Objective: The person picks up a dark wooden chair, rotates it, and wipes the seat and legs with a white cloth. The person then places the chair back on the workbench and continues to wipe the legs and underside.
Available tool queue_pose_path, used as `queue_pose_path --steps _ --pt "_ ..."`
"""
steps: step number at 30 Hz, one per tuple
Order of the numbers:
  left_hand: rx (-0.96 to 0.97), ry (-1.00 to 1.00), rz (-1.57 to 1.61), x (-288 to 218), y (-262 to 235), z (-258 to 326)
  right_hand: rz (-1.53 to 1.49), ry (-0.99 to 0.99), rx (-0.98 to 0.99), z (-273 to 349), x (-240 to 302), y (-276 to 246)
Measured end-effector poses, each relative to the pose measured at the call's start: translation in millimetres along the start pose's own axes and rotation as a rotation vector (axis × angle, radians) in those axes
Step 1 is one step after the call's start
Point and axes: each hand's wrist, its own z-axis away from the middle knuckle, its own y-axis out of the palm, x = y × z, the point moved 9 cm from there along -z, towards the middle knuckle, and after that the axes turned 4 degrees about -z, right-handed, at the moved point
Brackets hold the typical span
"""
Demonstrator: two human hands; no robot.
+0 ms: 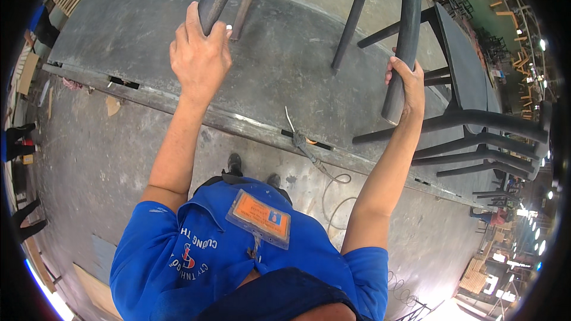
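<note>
A dark wooden chair [406,18] stands over the grey table at the top of the view, mostly cut off by the frame. Two of its thick rounded bars come toward me. My left hand [202,56] is closed round the end of the left bar, with a small white thing showing by its fingers. Around the right bar, a little above its blunt end, my right hand [408,82] is wrapped with the fingers on its inner side. Thinner chair legs reach down toward the tabletop between my hands.
The long grey table [279,65] has slots along its near edge. An air gun [306,145] hangs there, its hose looping to the floor. More dark chairs [476,125] crowd the table's right end. Other people [44,27] stand at far left; stacked furniture fills the far right.
</note>
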Motion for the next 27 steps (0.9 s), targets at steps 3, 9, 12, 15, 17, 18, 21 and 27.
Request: queue_pose_path --steps 3,9,12,15,17,18,21,27 --pt "0.011 -0.001 0.001 2 -2 3 -0.013 -0.004 0.01 2 -1 1" --pt "0.0 -0.006 -0.011 6 -13 19 -0.056 -0.054 0.048 20 -5 4" --pt "-0.006 -0.03 0.002 8 -20 35 -0.037 -0.08 0.047 37 -9 5" --pt "0.004 -0.085 0.039 13 -25 53 -0.062 -0.08 0.033 55 -17 7" --pt "0.003 -0.134 0.075 17 -31 67 -0.108 -0.08 0.028 67 -23 8" --pt "-0.003 -0.163 0.096 20 -34 74 -0.113 -0.093 0.028 73 -25 9" --pt "-0.096 -0.305 0.275 23 -50 98 -0.102 -0.049 -0.006 90 -39 9" --pt "0.054 -0.697 1.187 -50 -39 155 -0.082 -0.133 -0.038 140 -55 32"
